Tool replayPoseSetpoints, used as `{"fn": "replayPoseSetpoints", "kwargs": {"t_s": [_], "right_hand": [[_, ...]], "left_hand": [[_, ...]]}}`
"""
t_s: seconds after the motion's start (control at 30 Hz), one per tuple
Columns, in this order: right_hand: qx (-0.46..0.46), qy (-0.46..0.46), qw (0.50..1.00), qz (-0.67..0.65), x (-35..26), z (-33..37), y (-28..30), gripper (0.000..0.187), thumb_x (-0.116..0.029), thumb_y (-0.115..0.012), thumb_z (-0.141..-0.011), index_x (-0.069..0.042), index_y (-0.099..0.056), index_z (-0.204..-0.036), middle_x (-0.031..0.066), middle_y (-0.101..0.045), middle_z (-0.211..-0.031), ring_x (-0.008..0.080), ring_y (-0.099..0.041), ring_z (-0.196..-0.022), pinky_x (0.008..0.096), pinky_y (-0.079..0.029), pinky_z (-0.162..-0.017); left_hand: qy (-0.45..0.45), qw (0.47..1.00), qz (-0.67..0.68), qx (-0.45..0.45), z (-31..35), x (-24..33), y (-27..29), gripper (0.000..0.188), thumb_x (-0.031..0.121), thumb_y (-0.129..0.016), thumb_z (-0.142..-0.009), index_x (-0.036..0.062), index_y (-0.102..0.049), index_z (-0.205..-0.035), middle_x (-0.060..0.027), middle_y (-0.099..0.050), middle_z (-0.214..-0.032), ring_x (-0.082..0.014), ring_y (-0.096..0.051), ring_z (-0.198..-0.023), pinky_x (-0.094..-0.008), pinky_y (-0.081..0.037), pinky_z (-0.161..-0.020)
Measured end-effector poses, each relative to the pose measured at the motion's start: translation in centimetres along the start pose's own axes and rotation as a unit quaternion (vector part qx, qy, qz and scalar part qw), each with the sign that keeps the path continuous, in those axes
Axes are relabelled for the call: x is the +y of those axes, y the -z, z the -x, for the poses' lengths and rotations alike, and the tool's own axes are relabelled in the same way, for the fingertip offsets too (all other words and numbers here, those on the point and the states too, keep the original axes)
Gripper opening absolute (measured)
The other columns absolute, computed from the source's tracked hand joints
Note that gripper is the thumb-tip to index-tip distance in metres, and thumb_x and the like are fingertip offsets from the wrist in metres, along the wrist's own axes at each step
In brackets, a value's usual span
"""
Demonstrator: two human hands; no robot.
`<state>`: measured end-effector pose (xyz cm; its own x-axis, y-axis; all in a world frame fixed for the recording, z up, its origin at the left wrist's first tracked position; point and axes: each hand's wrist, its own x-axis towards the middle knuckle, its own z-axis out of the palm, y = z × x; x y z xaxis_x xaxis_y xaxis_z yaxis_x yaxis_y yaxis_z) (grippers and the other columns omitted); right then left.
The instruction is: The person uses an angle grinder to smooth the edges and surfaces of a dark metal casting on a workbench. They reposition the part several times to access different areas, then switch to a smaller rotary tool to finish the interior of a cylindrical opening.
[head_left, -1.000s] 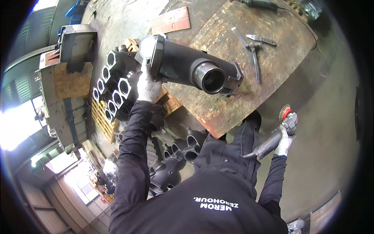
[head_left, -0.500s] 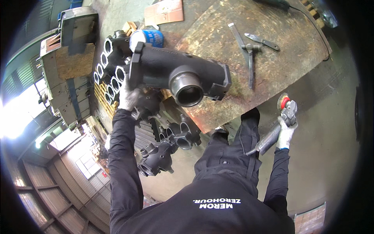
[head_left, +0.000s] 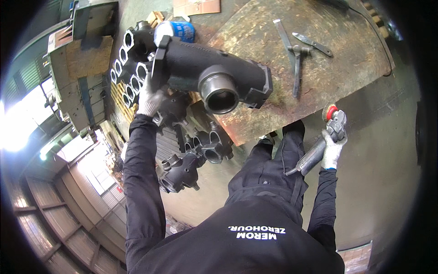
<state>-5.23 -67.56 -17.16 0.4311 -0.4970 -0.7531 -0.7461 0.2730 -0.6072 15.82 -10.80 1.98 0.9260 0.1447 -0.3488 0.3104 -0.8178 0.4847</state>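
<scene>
The black pipe [head_left: 191,61] lies on the left part of the table [head_left: 255,125], its left flange [head_left: 158,65] touched by the gloved left hand [head_left: 150,99], whose fingertips are partly hidden, so I cannot tell how far they close. The gloved right hand [head_left: 332,150], just off the table's near edge, has its fingers wrapped around a grinder [head_left: 313,154] with a wire brush [head_left: 330,112]. Farther right on the table lie a hammer [head_left: 297,75], knife [head_left: 313,44] and flat bar [head_left: 282,37]; a blue can [head_left: 184,31] shows beyond the pipe.

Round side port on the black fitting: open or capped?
Open: the silver-grey, ring-shaped metal port on the black, tubular metal fitting shows its dark hollow inside, no cap across it.
</scene>
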Motion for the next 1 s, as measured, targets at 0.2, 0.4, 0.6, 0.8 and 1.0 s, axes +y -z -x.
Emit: {"fn": "replayPoseSetpoints", "kwargs": {"t_s": [0.2,0.4,0.6,0.8,1.0], "right_hand": [[0.004,0.055,0.998,0.005,0.5,1.8,-0.2,0.095,-0.002,-0.087,-0.076,-0.004,-0.03,-0.152,0.0183,-0.045,-0.144,0.0283,-0.054,-0.125,0.042,-0.052,-0.1],[0.013,0.089,0.995,0.036,2.4,5.2,0.0,0.094,-0.006,-0.086,-0.078,0.0,-0.029,-0.153,0.019,-0.042,-0.148,0.0295,-0.05,-0.131,0.0426,-0.044,-0.111],[0.043,0.094,0.994,0.032,5.6,12.5,-1.5,0.099,-0.003,-0.085,-0.078,0.0,-0.023,-0.156,0.0212,-0.041,-0.15,0.031,-0.049,-0.133,0.0443,-0.042,-0.112],[-0.003,0.127,0.992,-0.027,9.9,20.2,-6.6,0.095,0.007,-0.084,-0.071,-0.01,-0.031,-0.148,0.0148,-0.045,-0.139,0.0273,-0.051,-0.124,0.0422,-0.047,-0.107],[-0.068,0.275,0.949,0.138,11.2,27.8,-13.9,0.102,0.002,-0.085,-0.066,-0.01,-0.03,-0.15,0.0171,-0.046,-0.138,0.0279,-0.05,-0.126,0.0434,-0.043,-0.111]], "left_hand": [[-0.095,0.981,-0.097,0.142,1.2,0.2,-1.3,0.058,0.011,-0.079,-0.083,0.0065,-0.054,-0.135,-0.0224,-0.07,-0.119,-0.0359,-0.069,-0.111,-0.0404,-0.053,-0.095],[0.074,0.938,-0.04,0.337,8.3,-4.2,-8.1,0.067,0.022,-0.078,-0.083,0.0047,-0.049,-0.14,-0.0225,-0.062,-0.13,-0.0366,-0.062,-0.121,-0.0427,-0.048,-0.106],[0.189,0.982,0.008,-0.014,23.3,-9.9,-17.4,0.057,0.027,-0.075,-0.087,0.0024,-0.054,-0.133,-0.0236,-0.065,-0.127,-0.0384,-0.064,-0.118,-0.0437,-0.051,-0.1],[0.058,0.97,0.122,-0.2,32.5,-11.5,-18.0,0.056,0.042,-0.069,-0.094,0.0023,-0.057,-0.13,-0.0218,-0.065,-0.128,-0.0376,-0.062,-0.121,-0.0429,-0.049,-0.103],[-0.028,0.884,0.241,-0.4,33.7,-11.4,-15.8,0.082,0.046,-0.081,-0.085,0.0028,-0.046,-0.145,-0.0201,-0.058,-0.141,-0.0327,-0.056,-0.132,-0.0407,-0.044,-0.112]]}}
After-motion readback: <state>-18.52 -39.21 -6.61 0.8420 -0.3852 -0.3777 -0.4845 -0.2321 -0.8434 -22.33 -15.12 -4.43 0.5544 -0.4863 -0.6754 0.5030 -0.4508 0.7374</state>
